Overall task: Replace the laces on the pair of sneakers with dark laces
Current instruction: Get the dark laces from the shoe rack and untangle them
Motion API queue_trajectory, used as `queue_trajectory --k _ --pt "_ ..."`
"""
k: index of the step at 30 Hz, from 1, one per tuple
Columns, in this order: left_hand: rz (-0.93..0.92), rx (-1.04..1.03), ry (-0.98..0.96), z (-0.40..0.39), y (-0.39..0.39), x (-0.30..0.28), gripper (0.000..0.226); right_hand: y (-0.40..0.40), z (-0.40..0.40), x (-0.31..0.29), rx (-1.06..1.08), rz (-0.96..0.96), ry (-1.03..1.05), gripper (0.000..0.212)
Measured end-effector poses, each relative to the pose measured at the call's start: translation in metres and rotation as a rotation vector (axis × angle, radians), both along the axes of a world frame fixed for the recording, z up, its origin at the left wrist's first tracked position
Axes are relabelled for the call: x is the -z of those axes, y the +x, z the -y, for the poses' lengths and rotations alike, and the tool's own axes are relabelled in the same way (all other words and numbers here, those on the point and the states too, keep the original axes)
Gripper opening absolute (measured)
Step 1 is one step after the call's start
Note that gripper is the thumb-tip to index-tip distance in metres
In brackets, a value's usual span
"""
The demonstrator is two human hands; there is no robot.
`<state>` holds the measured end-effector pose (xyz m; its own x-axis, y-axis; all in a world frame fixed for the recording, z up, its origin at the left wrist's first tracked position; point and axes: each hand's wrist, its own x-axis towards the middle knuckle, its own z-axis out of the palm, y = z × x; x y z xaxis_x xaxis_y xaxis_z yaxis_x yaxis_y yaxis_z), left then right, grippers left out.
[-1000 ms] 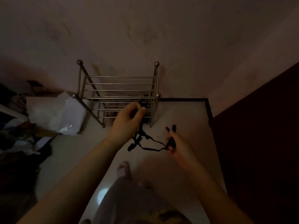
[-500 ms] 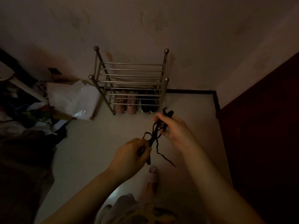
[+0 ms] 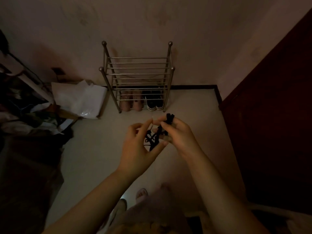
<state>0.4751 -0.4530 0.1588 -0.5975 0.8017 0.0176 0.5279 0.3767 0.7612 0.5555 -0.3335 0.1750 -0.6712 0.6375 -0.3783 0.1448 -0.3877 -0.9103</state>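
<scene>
A bundle of dark laces [image 3: 157,132] hangs in the air between my two hands, above the pale floor. My right hand [image 3: 177,132] pinches the top of the bundle, and loops of lace stick up above its fingers. My left hand [image 3: 140,146] is cupped around the lower loops, fingers spread and half curled, thumb under the strands. A pair of dark sneakers with white soles [image 3: 154,102] stands on the bottom shelf of the metal shoe rack [image 3: 136,73], ahead of my hands.
A pair of pink shoes [image 3: 131,102] stands left of the sneakers on the rack. A white plastic bag [image 3: 79,97] and piled clutter [image 3: 25,105] lie at left. A dark wooden door [image 3: 273,115] fills the right side. My feet [image 3: 141,194] show below.
My left hand has risen beside my right hand and loosened from a pinch to spread fingers. The laces are gathered into a tighter bundle. The view has shifted, so the rack shows more fully.
</scene>
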Motion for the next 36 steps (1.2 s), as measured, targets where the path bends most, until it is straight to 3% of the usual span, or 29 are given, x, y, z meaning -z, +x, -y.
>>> queue_trajectory --k 7,13,18,21,24,27,30,33,34,36 --pt "0.209 -0.072 -0.047 0.034 0.031 -0.020 0.042 0.038 0.047 -0.014 -0.003 -0.014 0.016 0.021" --pt "0.033 -0.124 -0.004 0.076 0.058 -0.016 0.016 0.068 0.082 -0.010 0.006 0.045 0.034 0.019" --pt "0.104 -0.124 0.189 0.113 0.070 -0.031 0.019 0.099 0.118 0.015 -0.043 0.257 0.116 0.022" --pt "0.094 -0.071 0.227 0.135 0.080 -0.044 0.019 0.111 0.145 0.029 -0.104 0.366 0.178 0.016" --pt "0.099 -0.057 0.220 0.154 0.088 -0.047 0.016 0.121 0.168 0.046 -0.134 0.440 0.252 0.026" --pt "0.133 -0.039 0.177 0.171 0.092 -0.043 0.011 0.132 0.187 0.051 -0.188 0.486 0.264 0.055" --pt "0.090 0.013 0.051 0.192 0.091 -0.038 0.017 0.138 0.208 0.060 -0.237 0.533 0.407 0.086" --pt "0.079 0.150 -0.029 0.219 0.090 -0.034 0.017 0.137 0.242 0.061 -0.305 0.513 0.529 0.103" --pt "0.112 0.231 -0.039 0.230 0.091 -0.034 0.016 0.134 0.257 0.062 -0.306 0.452 0.543 0.100" --pt "0.228 0.401 -0.050 0.251 0.092 -0.036 0.017 0.126 0.292 0.062 -0.228 0.328 0.528 0.073"
